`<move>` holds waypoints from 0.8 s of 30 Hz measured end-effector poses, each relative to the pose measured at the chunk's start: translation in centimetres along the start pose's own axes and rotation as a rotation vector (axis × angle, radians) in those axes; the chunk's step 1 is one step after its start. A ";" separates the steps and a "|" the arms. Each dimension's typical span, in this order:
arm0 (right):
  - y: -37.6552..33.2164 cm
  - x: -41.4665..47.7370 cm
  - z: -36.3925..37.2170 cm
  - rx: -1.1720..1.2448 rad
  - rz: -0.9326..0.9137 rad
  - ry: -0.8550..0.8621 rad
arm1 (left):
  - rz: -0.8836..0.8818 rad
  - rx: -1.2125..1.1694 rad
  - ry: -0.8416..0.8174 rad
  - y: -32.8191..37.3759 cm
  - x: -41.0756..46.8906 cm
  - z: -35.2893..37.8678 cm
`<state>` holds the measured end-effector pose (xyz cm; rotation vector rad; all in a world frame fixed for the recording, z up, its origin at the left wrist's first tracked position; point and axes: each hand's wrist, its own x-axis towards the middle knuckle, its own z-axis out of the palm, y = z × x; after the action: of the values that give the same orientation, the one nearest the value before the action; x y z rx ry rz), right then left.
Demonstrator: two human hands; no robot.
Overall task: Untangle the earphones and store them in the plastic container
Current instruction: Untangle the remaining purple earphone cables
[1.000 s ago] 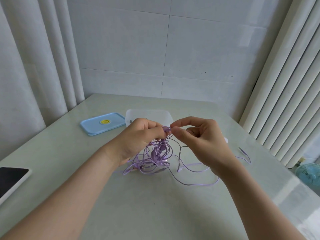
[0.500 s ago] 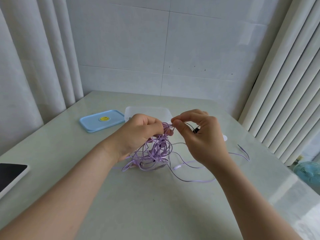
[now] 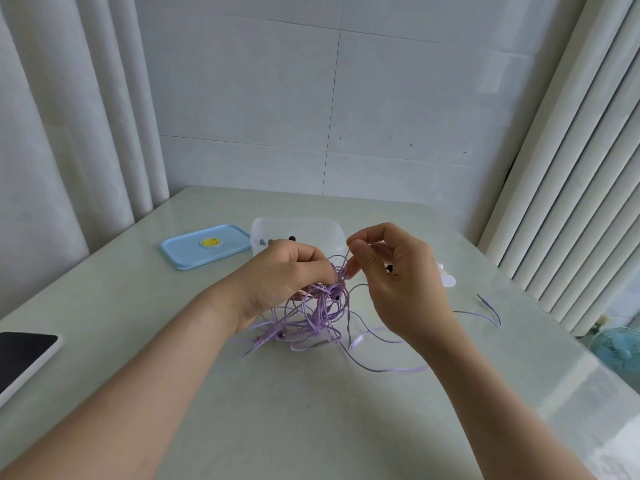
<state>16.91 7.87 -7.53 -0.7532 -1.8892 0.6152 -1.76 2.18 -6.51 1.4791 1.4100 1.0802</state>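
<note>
As the left hand (image 3: 287, 271) grips earphones (image 3: 313, 322), the right hand (image 3: 398, 285) pinches them.

Lilac earphones (image 3: 313, 315), a clear container (image 3: 298, 228), a light-blue lid (image 3: 204, 245) with a yellow centre, a pale greenish table (image 3: 311, 427), white curtains (image 3: 69, 116), a black-screened tablet (image 3: 20, 355).

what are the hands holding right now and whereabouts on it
The tangled purple earphones: the left hand grips the top of the bundle, and the right hand pinches one strand just above it.
</note>
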 end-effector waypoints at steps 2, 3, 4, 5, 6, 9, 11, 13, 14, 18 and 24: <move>-0.1 -0.1 0.0 -0.031 0.002 0.017 | -0.011 0.000 0.004 -0.1 -0.1 0.1; -0.1 -0.1 0.1 -0.037 0.004 0.030 | -0.009 0.006 0.005 -0.1 -0.1 0.1; -0.2 -0.1 0.1 -0.041 0.005 0.037 | -0.002 0.028 0.009 -0.2 -0.1 0.1; -0.2 -0.2 0.2 -0.050 0.005 0.037 | 0.009 0.074 0.014 -0.2 -0.1 0.1; -0.2 -0.3 0.3 -0.066 0.001 0.035 | 0.021 0.139 0.023 -0.3 -0.1 0.0; 0.1 -0.4 0.6 -0.106 0.013 0.047 | 0.056 0.251 0.036 -0.1 -0.2 0.0; 0.3 -0.3 0.5 -0.118 0.046 0.058 | 0.083 0.259 0.039 -0.1 -0.3 0.0; 0.3 -0.2 0.3 -0.094 0.074 0.052 | 0.114 0.269 0.059 -0.2 -0.2 0.2; 0.2 -0.1 0.1 -0.062 0.087 0.046 | 0.131 0.276 0.071 -0.3 0.0 0.3; 0.1 0.3 -0.4 0.140 0.121 0.042 | 0.203 0.247 0.117 -0.4 0.5 0.9; 0.1 0.3 -0.6 0.321 0.186 -0.035 | 0.231 0.084 0.119 -0.7 0.4 0.6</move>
<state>17.42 8.26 -7.14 -0.7140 -1.7063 1.0275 -1.45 2.61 -7.38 1.6936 1.4056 1.2831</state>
